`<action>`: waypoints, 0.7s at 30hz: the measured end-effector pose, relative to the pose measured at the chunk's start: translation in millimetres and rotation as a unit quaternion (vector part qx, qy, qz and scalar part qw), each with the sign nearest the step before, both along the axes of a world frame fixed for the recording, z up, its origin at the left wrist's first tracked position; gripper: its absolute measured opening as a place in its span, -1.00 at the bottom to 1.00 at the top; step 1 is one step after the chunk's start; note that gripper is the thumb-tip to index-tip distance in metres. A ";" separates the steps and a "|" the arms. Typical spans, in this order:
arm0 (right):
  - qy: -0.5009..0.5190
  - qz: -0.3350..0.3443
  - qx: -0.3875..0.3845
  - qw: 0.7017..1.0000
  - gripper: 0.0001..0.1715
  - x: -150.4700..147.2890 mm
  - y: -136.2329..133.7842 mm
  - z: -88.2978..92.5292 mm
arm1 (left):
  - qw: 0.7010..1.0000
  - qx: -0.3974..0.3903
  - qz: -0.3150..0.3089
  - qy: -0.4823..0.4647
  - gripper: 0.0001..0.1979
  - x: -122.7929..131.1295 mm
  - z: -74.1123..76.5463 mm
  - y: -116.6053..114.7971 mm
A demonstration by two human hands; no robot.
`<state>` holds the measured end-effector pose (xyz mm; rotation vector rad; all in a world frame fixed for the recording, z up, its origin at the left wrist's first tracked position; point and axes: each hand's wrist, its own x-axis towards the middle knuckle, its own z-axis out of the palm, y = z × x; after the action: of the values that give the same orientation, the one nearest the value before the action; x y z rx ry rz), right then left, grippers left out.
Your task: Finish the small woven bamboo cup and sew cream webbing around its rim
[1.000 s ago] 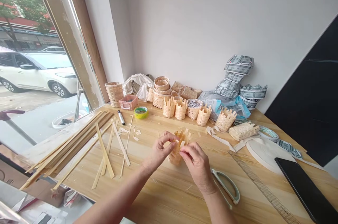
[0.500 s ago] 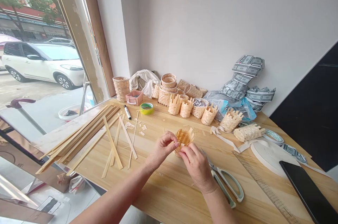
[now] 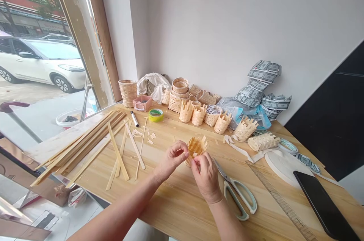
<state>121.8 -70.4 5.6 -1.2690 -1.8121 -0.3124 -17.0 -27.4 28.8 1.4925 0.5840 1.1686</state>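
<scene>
Between my two hands stands a small woven wood-strip basket (image 3: 196,145) with loose strip ends sticking up round its rim. My left hand (image 3: 174,155) is at the basket's left side, thumb and forefinger closed on its near rim. On the near right, my right hand (image 3: 206,176) pinches the rim with its fingertips. The basket's lower front is mostly hidden by my hands. Just right of my right hand lies a pair of scissors (image 3: 240,195) with pale green handles.
Long wood strips (image 3: 85,142) lie in a pile at the left. Several woven baskets (image 3: 186,111) line the back of the table. A marker (image 3: 134,118) and a roll of tape (image 3: 156,115) lie nearby. At the right are a ruler (image 3: 280,199), white ribbon (image 3: 284,167) and a phone (image 3: 324,203).
The whole view has shifted slightly. My right hand has moved a little along the near rim; both hands remain at the basket.
</scene>
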 end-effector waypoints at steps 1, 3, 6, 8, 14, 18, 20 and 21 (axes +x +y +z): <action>0.002 0.000 0.001 1.000 -0.85 -0.1 0.0 -0.5 | 1.000 0.001 -0.003 -0.005 -0.80 -0.2 -0.7 -0.3; 0.004 0.002 0.003 1.000 -0.84 0.1 0.1 -1.2 | 1.000 0.003 -0.005 -0.011 -0.81 -0.3 -2.3 -0.4; 0.002 0.005 0.003 1.000 -0.84 1.0 0.4 -1.7 | 1.000 0.002 -0.006 -0.010 -0.82 -0.4 -3.6 0.6; -0.005 0.007 0.003 1.000 -0.83 1.7 0.5 -2.1 | 1.000 0.002 -0.010 -0.008 -0.82 -0.7 -3.4 1.6; -0.041 -0.001 0.004 0.999 -0.81 1.0 -1.0 -3.3 | 1.000 0.008 -0.009 0.002 -0.82 -1.4 -1.2 2.1; -0.065 -0.007 0.012 0.998 -0.81 -0.8 -2.9 -2.8 | 1.000 -0.001 0.002 0.006 -0.81 -1.0 -1.6 3.0; -0.078 -0.011 0.016 0.997 -0.82 -1.6 -3.3 -1.6 | 1.000 -0.003 0.003 0.007 -0.80 -0.8 -2.1 3.7; -0.082 -0.014 0.017 0.996 -0.82 -1.9 -3.4 -0.8 | 1.000 -0.002 0.003 0.008 -0.80 -0.8 -2.2 4.1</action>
<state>119.8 -73.7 4.8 -1.2764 -1.9197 -0.4735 -17.8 -23.3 26.6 1.4982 0.6017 1.1594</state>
